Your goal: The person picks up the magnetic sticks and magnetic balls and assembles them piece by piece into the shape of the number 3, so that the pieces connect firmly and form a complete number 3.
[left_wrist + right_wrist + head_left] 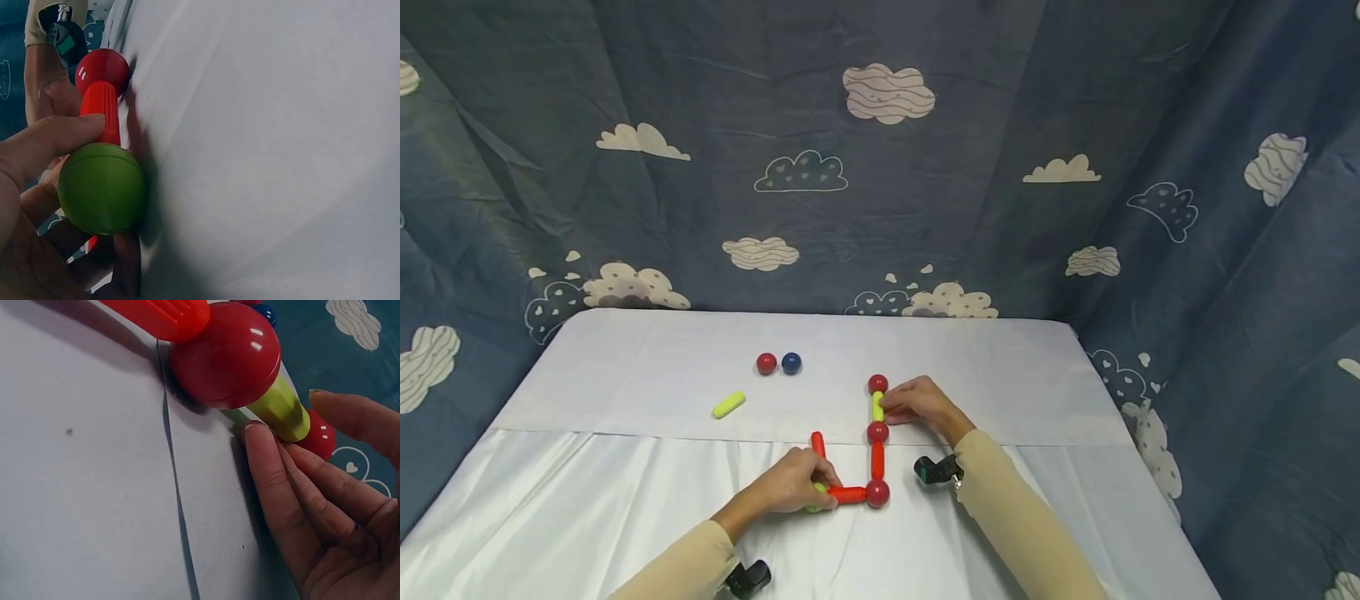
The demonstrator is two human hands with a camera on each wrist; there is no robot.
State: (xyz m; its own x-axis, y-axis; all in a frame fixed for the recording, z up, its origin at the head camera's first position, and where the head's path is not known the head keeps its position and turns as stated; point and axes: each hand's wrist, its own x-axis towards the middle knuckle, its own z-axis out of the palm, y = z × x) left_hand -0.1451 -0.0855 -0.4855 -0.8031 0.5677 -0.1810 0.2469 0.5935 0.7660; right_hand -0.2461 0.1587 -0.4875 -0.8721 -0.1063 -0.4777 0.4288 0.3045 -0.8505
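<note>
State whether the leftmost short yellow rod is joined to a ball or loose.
Loose: the yellow rod lies alone on the white cloth, apart from the nearby red ball and blue ball.

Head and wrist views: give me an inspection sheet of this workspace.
Surface: white cloth, creased.
Job's things: three glossy red balls in a line, joined by one lime rod and one red rod; a second red rod joins the nearest ball to a glossy green ball; a third red rod's joint is hidden. Loose: glossy red ball, glossy blue ball, another lime rod.
Clutter: nothing seen.
Hands: left hand holds the green ball, thumb on the second red rod; right hand at the joined lime rod, thumb apart.
Cables: nothing seen.
Surroundings: dark blue fabric with pale cloud prints.
</note>
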